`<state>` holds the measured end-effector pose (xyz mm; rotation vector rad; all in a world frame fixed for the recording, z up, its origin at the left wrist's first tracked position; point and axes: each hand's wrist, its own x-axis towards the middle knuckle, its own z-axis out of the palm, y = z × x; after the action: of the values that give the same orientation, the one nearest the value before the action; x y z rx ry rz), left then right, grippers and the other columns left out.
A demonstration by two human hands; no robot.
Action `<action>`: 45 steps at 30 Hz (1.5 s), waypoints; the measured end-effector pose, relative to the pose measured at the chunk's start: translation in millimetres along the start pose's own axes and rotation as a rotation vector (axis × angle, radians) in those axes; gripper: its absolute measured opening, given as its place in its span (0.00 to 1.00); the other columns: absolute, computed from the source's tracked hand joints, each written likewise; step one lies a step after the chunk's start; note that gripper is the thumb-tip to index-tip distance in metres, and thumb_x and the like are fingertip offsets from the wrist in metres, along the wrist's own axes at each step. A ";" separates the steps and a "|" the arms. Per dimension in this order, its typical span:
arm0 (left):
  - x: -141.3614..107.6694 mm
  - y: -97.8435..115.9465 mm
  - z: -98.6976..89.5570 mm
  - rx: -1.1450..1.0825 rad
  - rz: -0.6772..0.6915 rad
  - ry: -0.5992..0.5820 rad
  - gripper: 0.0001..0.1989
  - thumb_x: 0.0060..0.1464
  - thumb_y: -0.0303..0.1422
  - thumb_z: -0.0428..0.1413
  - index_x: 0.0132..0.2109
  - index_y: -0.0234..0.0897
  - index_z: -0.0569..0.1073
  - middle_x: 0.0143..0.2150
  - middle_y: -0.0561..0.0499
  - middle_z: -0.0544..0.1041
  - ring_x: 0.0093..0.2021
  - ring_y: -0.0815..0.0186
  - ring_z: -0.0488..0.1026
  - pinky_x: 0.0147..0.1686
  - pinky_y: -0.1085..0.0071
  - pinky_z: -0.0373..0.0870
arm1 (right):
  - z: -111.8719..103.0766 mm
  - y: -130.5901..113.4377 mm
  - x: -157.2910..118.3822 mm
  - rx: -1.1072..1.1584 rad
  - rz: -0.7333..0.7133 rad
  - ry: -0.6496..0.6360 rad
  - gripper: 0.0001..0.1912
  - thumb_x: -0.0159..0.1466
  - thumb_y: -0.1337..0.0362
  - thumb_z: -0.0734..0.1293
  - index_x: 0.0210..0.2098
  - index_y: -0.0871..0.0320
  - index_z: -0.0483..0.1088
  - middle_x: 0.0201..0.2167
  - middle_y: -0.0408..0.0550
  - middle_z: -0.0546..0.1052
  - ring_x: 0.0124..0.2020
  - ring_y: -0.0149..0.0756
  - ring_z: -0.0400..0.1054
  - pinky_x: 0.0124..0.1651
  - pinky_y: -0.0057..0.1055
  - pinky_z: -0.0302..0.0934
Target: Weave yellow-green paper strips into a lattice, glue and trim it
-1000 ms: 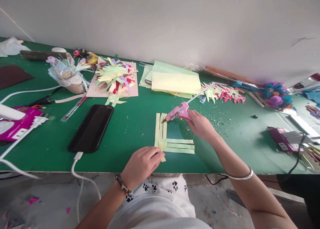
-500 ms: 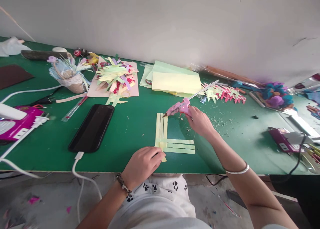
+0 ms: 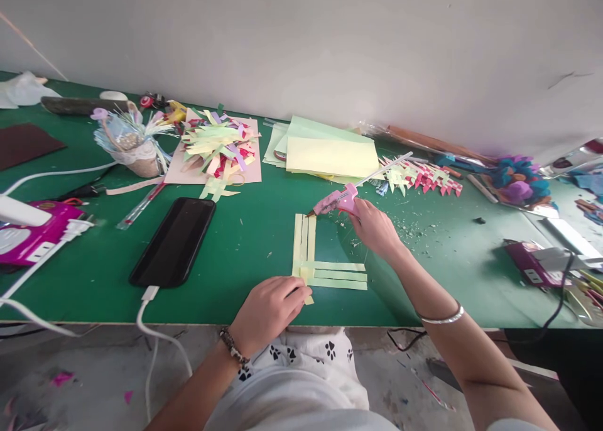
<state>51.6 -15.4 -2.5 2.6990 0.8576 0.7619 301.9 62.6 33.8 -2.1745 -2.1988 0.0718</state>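
Pale yellow-green paper strips (image 3: 298,242) form an L on the green table, one group running away from me and the other to the right. They cross at the near left corner. There my left hand (image 3: 276,302) rests with its fingers closed on the strips, and a short end pokes out below the fingertips. My right hand (image 3: 374,230) is wrapped around the handle of a pink hot glue gun (image 3: 336,200), with a clear glue stick rising from its back. Its nozzle is at the far ends of the upright strips; whether it touches them I cannot tell.
Left of the strips lies a black phone (image 3: 173,242) with a white cable. Behind are a pile of cut strips (image 3: 217,139), paper sheets (image 3: 332,154) and woven paper pieces (image 3: 424,176). Magenta power strips (image 3: 40,230) sit at both sides. Small scraps (image 3: 414,223) lie beyond my right hand.
The glue gun's nozzle has shifted very slightly away from me at the strip ends. My left hand and the strips stay in place.
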 end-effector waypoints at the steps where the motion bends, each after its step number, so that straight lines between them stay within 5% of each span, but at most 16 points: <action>1: -0.1 -0.1 0.0 0.002 -0.001 0.000 0.13 0.57 0.22 0.43 0.38 0.36 0.71 0.36 0.50 0.75 0.36 0.68 0.73 0.34 0.71 0.72 | 0.1 -0.5 0.2 -0.002 0.005 -0.002 0.09 0.64 0.66 0.52 0.41 0.59 0.59 0.36 0.53 0.69 0.26 0.35 0.62 0.23 0.28 0.43; 8: -0.8 -0.3 -1.2 -0.012 -0.015 0.000 0.13 0.57 0.22 0.43 0.39 0.36 0.71 0.37 0.50 0.75 0.36 0.67 0.73 0.34 0.70 0.72 | 2.8 3.7 8.8 0.064 0.032 0.099 0.10 0.63 0.64 0.53 0.42 0.60 0.59 0.38 0.56 0.69 0.28 0.37 0.63 0.24 0.29 0.47; 14: 0.3 0.0 -1.8 -0.036 -0.028 -0.009 0.13 0.58 0.23 0.43 0.39 0.37 0.71 0.38 0.51 0.76 0.37 0.68 0.73 0.36 0.70 0.73 | -3.9 51.8 14.9 0.072 0.221 0.235 0.18 0.59 0.52 0.59 0.39 0.61 0.61 0.33 0.55 0.71 0.31 0.41 0.64 0.28 0.31 0.53; 18: 2.5 0.6 -4.2 -0.063 -0.010 0.018 0.13 0.59 0.24 0.42 0.40 0.37 0.71 0.37 0.51 0.76 0.39 0.67 0.73 0.43 0.65 0.71 | -1.7 91.2 4.4 -0.018 0.323 0.121 0.18 0.57 0.51 0.60 0.35 0.60 0.64 0.29 0.52 0.71 0.29 0.41 0.64 0.26 0.30 0.52; 21: 4.4 2.0 -6.6 -0.082 -0.033 0.071 0.12 0.59 0.24 0.44 0.41 0.38 0.71 0.39 0.51 0.76 0.43 0.66 0.72 0.48 0.63 0.68 | 0.9 99.0 -9.1 -0.060 0.320 -0.013 0.19 0.58 0.50 0.58 0.34 0.60 0.66 0.28 0.53 0.71 0.28 0.41 0.65 0.25 0.31 0.53; 24: 7.6 3.0 -9.3 -0.088 -0.092 0.111 0.11 0.59 0.25 0.45 0.41 0.39 0.71 0.38 0.52 0.76 0.42 0.67 0.71 0.49 0.61 0.66 | -8.4 75.2 -27.6 -0.141 0.297 0.104 0.23 0.59 0.48 0.58 0.38 0.63 0.68 0.37 0.62 0.70 0.39 0.52 0.65 0.28 0.36 0.56; 26: 11.5 2.3 -10.7 -0.077 -0.118 0.121 0.11 0.59 0.26 0.45 0.42 0.40 0.71 0.37 0.53 0.76 0.40 0.68 0.72 0.50 0.60 0.64 | -21.4 44.6 -41.6 -0.011 0.124 0.202 0.23 0.61 0.50 0.58 0.46 0.60 0.65 0.40 0.60 0.69 0.42 0.50 0.64 0.33 0.38 0.59; 30: 24.8 -2.6 -13.5 -0.039 -0.121 0.120 0.10 0.59 0.26 0.45 0.41 0.39 0.71 0.35 0.54 0.76 0.36 0.69 0.72 0.52 0.59 0.61 | -43.5 -22.1 -60.6 0.536 -0.461 -0.042 0.25 0.59 0.52 0.63 0.53 0.53 0.59 0.40 0.50 0.69 0.36 0.36 0.65 0.39 0.33 0.62; 33: 36.3 -7.7 -16.5 0.000 -0.103 0.129 0.11 0.60 0.28 0.44 0.40 0.38 0.71 0.34 0.54 0.76 0.34 0.69 0.72 0.52 0.59 0.61 | -45.7 -53.1 -59.0 0.666 -0.598 -0.081 0.20 0.60 0.55 0.64 0.50 0.54 0.62 0.39 0.48 0.69 0.34 0.31 0.64 0.37 0.29 0.62; 36: 43.6 -12.8 -19.9 0.040 -0.117 0.132 0.12 0.61 0.29 0.43 0.37 0.37 0.71 0.32 0.53 0.75 0.34 0.69 0.71 0.52 0.58 0.60 | -40.2 -63.2 -48.8 0.703 -0.651 -0.037 0.08 0.64 0.63 0.59 0.40 0.57 0.67 0.34 0.47 0.69 0.31 0.28 0.64 0.33 0.26 0.61; 40: 41.4 -18.0 -22.9 0.004 -0.213 0.127 0.10 0.61 0.32 0.45 0.41 0.38 0.71 0.35 0.53 0.75 0.36 0.68 0.72 0.52 0.58 0.60 | -32.2 -60.1 -34.0 0.754 -0.604 -0.009 0.06 0.63 0.68 0.59 0.34 0.58 0.68 0.29 0.44 0.69 0.26 0.25 0.62 0.29 0.24 0.59; 45: 25.4 -19.0 -17.2 0.003 -0.257 0.111 0.09 0.59 0.32 0.47 0.44 0.38 0.70 0.38 0.49 0.74 0.39 0.64 0.71 0.39 0.66 0.67 | -17.8 -55.2 -12.8 0.843 -0.462 0.031 0.04 0.58 0.68 0.61 0.29 0.59 0.68 0.27 0.43 0.70 0.24 0.25 0.62 0.29 0.25 0.60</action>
<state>51.1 15.5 16.0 2.4994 1.2028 0.8557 248.1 49.1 55.2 -1.1959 -2.0386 0.7689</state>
